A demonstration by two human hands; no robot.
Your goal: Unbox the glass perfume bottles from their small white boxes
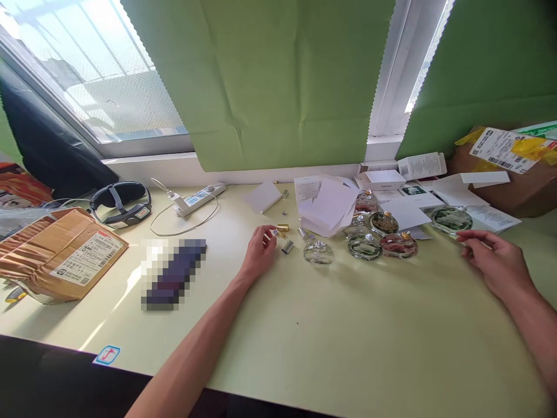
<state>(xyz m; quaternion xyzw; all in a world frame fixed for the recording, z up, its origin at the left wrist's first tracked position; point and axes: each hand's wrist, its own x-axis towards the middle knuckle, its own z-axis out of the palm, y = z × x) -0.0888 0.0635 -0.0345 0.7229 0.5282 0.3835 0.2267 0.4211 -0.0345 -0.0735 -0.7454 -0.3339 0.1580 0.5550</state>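
My left hand [260, 251] rests on the pale green table [304, 325] with its fingertips closed on a small silver cap [275, 233]. A gold cap [282, 227] and a silver cap [288, 247] lie just beside it. Several round glass perfume bottles stand to the right: a clear one [318, 252], a green one [364, 246], a pink one [399, 244]. My right hand [494, 261] hovers low at the right, fingers loosely spread, holding nothing, just below a round green bottle [451, 219].
White papers [326, 206] and small white boxes [420, 165] lie behind the bottles. A cardboard box [509, 174] sits at the far right, a brown parcel [58, 252] at the left, with a power strip [198, 199] and headband [122, 203] near the window.
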